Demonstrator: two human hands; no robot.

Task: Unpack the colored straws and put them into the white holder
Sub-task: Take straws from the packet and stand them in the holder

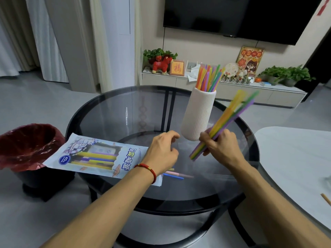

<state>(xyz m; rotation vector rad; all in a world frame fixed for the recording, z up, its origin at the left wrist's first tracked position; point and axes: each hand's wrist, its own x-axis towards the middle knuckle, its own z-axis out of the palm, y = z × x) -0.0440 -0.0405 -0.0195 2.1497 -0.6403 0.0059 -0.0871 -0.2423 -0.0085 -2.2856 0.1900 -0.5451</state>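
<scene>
A white ribbed holder (198, 115) stands on the round glass table (107, 111), with several colored straws (209, 77) sticking out of its top. My right hand (221, 144) grips a bundle of yellow, green and purple straws (232, 115), slanted up to the right beside the holder. My left hand (162, 151) hovers over the table just left of the holder, fingers curled and holding nothing. The straw package (93, 156) lies flat at the table's left edge. A few loose straws (176, 175) lie on the glass by my left wrist.
A bin with a red liner (26, 145) stands on the floor left of the table. A white table (297, 158) adjoins on the right. Behind are a TV cabinet (223, 86) with plants and ornaments, and a wall TV.
</scene>
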